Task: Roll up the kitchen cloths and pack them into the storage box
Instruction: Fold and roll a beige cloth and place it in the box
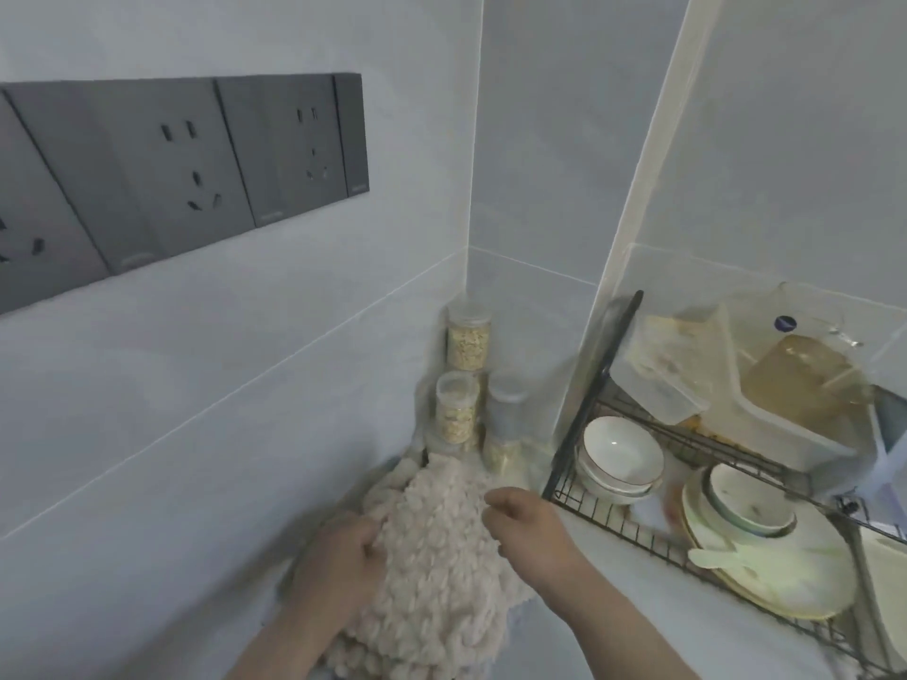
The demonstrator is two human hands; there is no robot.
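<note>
- We see the cloth (441, 571) lying on the counter (613, 611) between our two hands. It sits close to the wall (245, 385), just in front of the jars (468, 336) in the corner.
- It looks thick, nubbly and soft, and we judge it light and floppy. It should sag wherever we leave it unsupported, and a loose roll could spring open.
- The pile looks grippy rather than slick, so slipping seems unlikely. Nothing about it is fragile.
- Its long axis runs away from us, from the bottom edge of the view up toward the jars. The far end is bunched and rounded, and the near end spreads wider.
- Our left hand (338, 561) grips the cloth's left side, thumb on top and fingers curled around the edge.
- Our right hand (530, 527) has bent fingers at the cloth's right edge. We cannot tell whether it pinches the fabric or only touches it.
- We would hold it at both side edges near one end and roll along the long axis, keeping the roll tight.
- The dish rack (589, 400) stands just to the right, so that elbow has little room.
- We cannot make out the storage box with any certainty.
</note>
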